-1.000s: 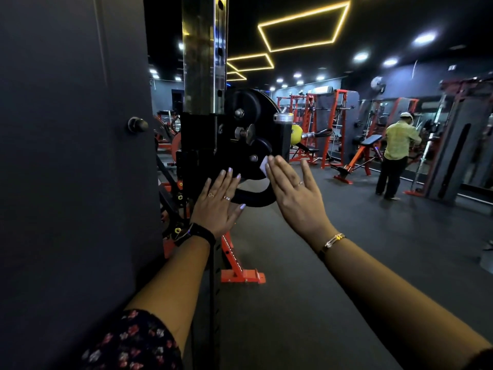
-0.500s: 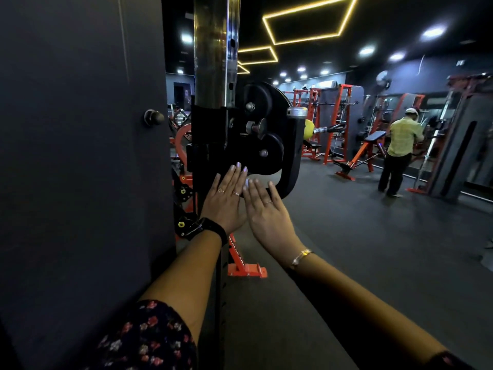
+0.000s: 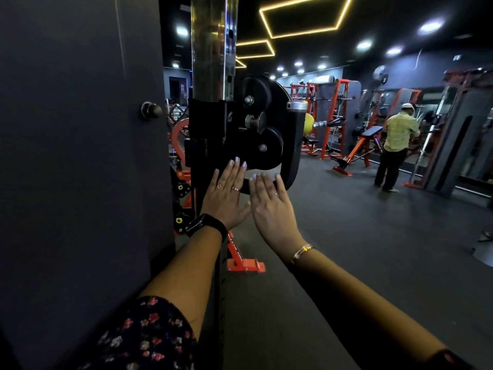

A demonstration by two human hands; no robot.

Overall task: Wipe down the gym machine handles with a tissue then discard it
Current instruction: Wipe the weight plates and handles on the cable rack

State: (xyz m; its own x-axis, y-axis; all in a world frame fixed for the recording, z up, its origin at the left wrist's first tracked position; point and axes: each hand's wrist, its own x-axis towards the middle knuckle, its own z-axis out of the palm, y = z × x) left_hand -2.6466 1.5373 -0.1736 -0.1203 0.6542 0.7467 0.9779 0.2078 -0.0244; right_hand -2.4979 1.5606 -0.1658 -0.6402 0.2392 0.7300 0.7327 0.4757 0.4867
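The machine's black pulley housing (image 3: 256,129) rides on a chrome column (image 3: 213,49), with a curved black bracket (image 3: 294,156) wrapping its right side and bottom. My left hand (image 3: 225,198) lies flat with straight fingers against the lower left of the housing. My right hand (image 3: 269,206) is right beside it, its straight fingers pressed on the bottom curve of the bracket. No tissue shows; anything under my right palm is hidden.
A tall dark grey panel (image 3: 80,156) with a round knob (image 3: 150,110) fills the left. An orange frame foot (image 3: 245,265) sits on the floor below my hands. A person in a yellow shirt (image 3: 397,134) stands at the far right among orange benches (image 3: 357,150).
My right hand slid left and down along the bracket until it sat beside my left hand. The white bit of tissue at its fingertips is no longer visible. My left hand barely moved.
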